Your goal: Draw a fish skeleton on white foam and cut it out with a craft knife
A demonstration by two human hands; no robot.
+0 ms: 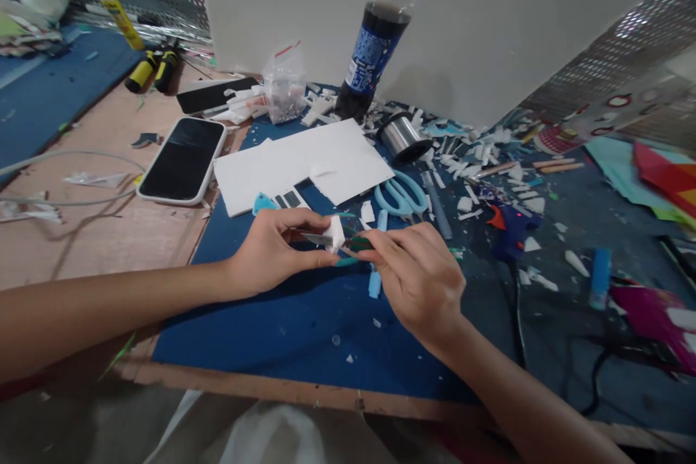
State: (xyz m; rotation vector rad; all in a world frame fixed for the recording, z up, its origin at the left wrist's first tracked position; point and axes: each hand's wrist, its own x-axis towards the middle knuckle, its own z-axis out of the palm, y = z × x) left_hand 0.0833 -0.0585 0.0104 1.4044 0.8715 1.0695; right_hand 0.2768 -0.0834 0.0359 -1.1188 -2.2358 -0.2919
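Observation:
Near the middle of the blue mat (283, 326), my left hand (272, 246) pinches a small white foam-like piece (336, 233) between thumb and fingers. My right hand (418, 272) is closed around a pointed metal blade with a green handle (357, 241). The blade reaches left past the white piece, between the left thumb and fingers. Thin teal edges show above and below the piece; what they belong to is unclear. Just behind the hands lie light-blue scissors (402, 197), a light-blue strip (376, 261) and a white sheet (293, 163).
Behind the sheet stand a cola bottle (373, 51), a wire spool (402, 138) and a zip bag (286, 83). A phone (182, 159) lies left. White scraps (462, 152) litter the back right, near a blue glue gun (511, 228) with a trailing cord.

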